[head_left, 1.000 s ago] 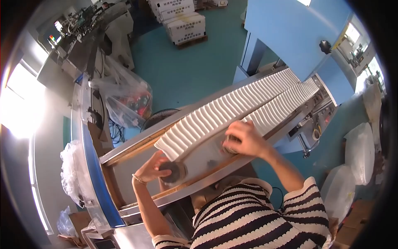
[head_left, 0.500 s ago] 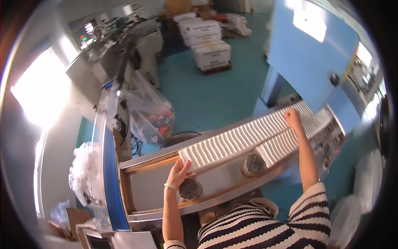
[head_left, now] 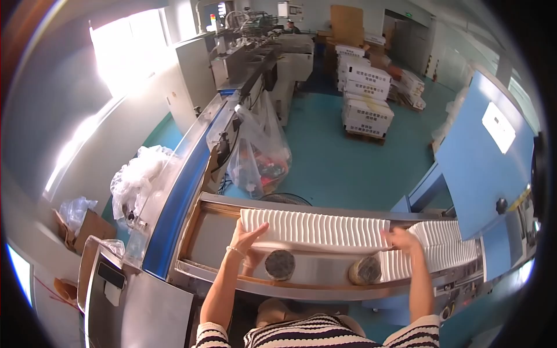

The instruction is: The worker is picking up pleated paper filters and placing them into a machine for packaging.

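A long row of thin white pieces (head_left: 316, 228), packed upright with wavy edges, lies along the far side of the metal trough (head_left: 204, 238). My left hand (head_left: 249, 236) grips the row's left end, thumb over the top, some fingers hidden beside it. My right hand (head_left: 400, 238) presses against its right end, fingers bent round the last pieces. To the right of that hand, past a small gap, more white pieces (head_left: 444, 235) stand in two rows. Two round, dark-topped blocks, a left one (head_left: 279, 265) and a right one (head_left: 364, 270), sit on the trough's near side.
A blue machine panel (head_left: 484, 156) rises at the right, over the trough's end. A blue conveyor belt (head_left: 181, 209) runs along the left. Beyond the trough hang clear plastic bags (head_left: 261, 151). White cartons (head_left: 368, 113) are stacked on a pallet farther back.
The head view has swung to the right-hand scene's level, tilting less. My right hand has come down onto the row's end, and a gap now parts this row from the pieces farther right.
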Demonstrator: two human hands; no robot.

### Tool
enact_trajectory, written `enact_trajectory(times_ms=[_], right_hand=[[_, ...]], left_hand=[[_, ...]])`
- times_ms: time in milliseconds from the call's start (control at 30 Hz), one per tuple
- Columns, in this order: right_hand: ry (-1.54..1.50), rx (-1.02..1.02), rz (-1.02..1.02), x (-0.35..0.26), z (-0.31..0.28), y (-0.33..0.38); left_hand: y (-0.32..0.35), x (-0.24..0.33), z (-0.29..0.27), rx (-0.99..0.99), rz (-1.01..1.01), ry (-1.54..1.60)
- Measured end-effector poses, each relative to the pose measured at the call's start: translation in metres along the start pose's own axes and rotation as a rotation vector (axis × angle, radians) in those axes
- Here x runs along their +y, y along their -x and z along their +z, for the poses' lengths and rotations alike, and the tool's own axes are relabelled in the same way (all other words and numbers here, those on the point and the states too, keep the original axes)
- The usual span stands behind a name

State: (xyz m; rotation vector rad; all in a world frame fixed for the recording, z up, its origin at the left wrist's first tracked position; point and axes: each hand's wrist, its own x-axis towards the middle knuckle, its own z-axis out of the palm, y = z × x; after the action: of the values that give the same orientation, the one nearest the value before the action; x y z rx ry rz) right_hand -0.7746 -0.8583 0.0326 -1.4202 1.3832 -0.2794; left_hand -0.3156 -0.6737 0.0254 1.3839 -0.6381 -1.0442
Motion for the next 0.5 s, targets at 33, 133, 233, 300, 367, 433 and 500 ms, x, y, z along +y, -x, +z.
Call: enact_trajectory(times_ms=[33,133,233,300,367,433,500], right_hand=[[0.226,-0.055,-0.109,-0.066,0.036,0.033],[-0.007,-0.134,-0.162,-0.045,0.055,0.008],[-0.090,0.003,-0.101,-0.033,0.051,0.010],[-0.193,-0.054,-0.134,-0.047,0.059,0.024],[-0.259,0.024,-0.258,-0.069,0.075,0.043],[-0.152,0.076,-0.298,-0.099,0.091,0.056],[-0.165,0.011,-0.425,-0.145,0.128,0.076]], left_hand=[[0.007,0.004,-0.003,0.028,-0.024,-0.033],[0.002,-0.020,0.013,0.051,-0.047,0.020],[0.016,-0.003,0.013,0.005,-0.118,0.247],[0.024,0.002,0.004,0.077,-0.141,0.185],[0.034,0.017,-0.013,0.090,-0.079,0.148],[0.048,0.023,-0.040,0.091,0.034,0.256],[0.077,0.032,-0.081,0.181,0.092,0.326]])
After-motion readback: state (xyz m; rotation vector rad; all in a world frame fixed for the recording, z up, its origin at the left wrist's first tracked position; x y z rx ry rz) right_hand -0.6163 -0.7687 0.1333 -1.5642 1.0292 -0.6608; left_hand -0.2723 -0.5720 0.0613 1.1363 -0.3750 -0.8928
